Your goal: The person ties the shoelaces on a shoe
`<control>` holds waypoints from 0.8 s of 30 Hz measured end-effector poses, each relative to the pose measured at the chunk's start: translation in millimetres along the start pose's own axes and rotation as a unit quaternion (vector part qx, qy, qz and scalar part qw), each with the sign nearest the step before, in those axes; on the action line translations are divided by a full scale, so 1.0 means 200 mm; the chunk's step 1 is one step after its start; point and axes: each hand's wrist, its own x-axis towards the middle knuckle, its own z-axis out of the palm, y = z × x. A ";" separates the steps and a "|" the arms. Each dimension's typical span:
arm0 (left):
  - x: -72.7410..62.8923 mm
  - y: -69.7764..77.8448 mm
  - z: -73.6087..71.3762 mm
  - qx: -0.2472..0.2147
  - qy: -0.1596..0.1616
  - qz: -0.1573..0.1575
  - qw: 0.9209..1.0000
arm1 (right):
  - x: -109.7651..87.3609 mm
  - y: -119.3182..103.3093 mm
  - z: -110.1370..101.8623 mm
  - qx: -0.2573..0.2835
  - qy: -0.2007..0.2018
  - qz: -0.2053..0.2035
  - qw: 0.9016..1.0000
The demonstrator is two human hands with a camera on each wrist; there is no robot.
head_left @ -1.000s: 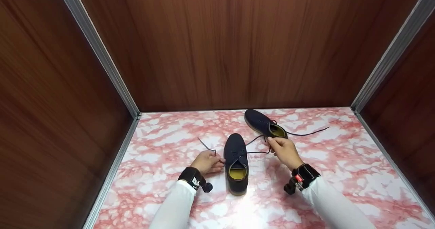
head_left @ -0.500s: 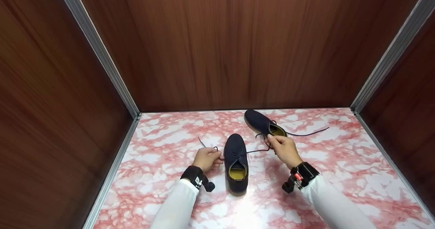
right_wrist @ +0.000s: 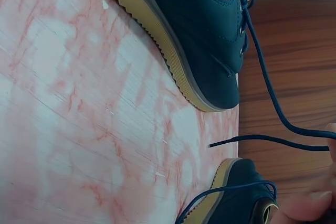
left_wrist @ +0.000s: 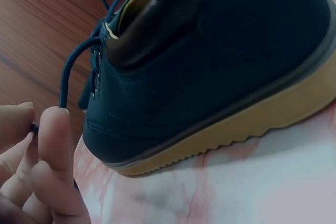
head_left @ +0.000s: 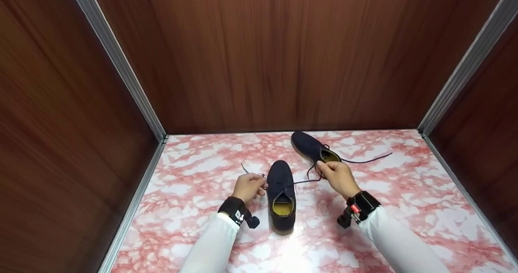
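Observation:
A dark navy shoe with a yellow insole stands upright between the hands, toe pointing away. On its left side, the left hand pinches one dark shoelace between thumb and fingertips, close to the upper. To the right, the right hand pinches the other lace, which runs slack from the eyelets, its free end hanging past the fingers. A second navy shoe lies angled behind the right hand, which hides part of its heel.
The second shoe's loose lace trails right across the red-and-white marbled tabletop. Brown wood-grain panels with grey metal corner strips enclose the back and both sides.
The left hand has shifted slightly right and up toward the shoe, still pinching its lace. The right hand has edged slightly left, and its lace's free end now hangs lower.

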 end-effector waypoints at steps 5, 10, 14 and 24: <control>0.00 0.00 0.00 -0.017 -0.031 -0.003 0.999 | 0.01 -0.01 0.00 0.037 -0.040 0.027 0.998; 0.00 0.00 0.00 -0.036 -0.041 -0.012 0.998 | 0.01 -0.01 -0.01 0.065 -0.079 0.042 0.994; 0.00 0.00 0.01 -0.045 -0.041 -0.017 0.998 | 0.02 -0.02 -0.01 0.070 -0.095 0.042 0.992; 0.00 -0.01 0.01 0.013 -0.037 0.007 0.999 | 0.05 -0.05 0.00 0.075 -0.099 0.038 0.992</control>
